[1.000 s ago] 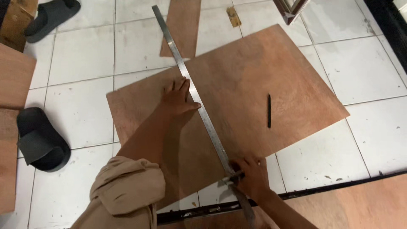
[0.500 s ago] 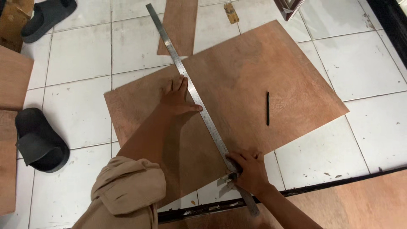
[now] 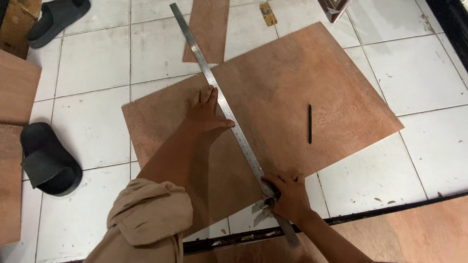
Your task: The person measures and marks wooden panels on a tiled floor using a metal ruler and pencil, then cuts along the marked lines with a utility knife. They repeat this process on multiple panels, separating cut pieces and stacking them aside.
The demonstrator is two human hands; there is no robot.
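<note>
White tiles carry plywood [image 3: 273,122]; left hand [image 3: 207,112] flat on ruler [image 3: 229,117], right hand [image 3: 290,192] fingers hiding a tool.

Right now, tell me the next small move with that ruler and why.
Probably draw the blade in the right hand along the metal ruler. The left hand presses flat beside the ruler on the plywood sheet, the ruler lies diagonally across it, and the right hand grips a small tool at the ruler's near end.
</note>
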